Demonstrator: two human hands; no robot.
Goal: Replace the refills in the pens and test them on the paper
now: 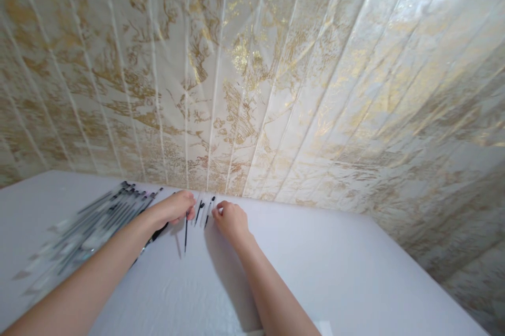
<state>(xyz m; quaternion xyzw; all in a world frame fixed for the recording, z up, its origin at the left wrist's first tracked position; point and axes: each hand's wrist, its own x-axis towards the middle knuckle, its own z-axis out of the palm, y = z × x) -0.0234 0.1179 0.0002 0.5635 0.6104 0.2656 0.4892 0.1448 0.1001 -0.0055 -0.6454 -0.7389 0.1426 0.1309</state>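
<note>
My left hand [179, 207] is closed, pinching a thin dark pen refill [186, 233] whose pointed tip hangs down toward me over the white table [335, 267]. Just right of it lie slim pen parts: a black piece with a clip-like end [199, 212] and a dark, partly clear pen piece [209, 213]. Beside these, my right hand [232, 219] rests at the table's far side with fingers curled, thumb and forefinger close to the clear piece. Whatever those fingertips grip, if anything, is too small to make out.
Many pens or pen parts [106, 215] lie in rows on the left, some in clear sleeves, partly behind my left forearm. Pleated white-and-gold curtain-like fabric [236, 89] rises along the table's far edge. A pale flat object [324, 327] shows at the bottom edge.
</note>
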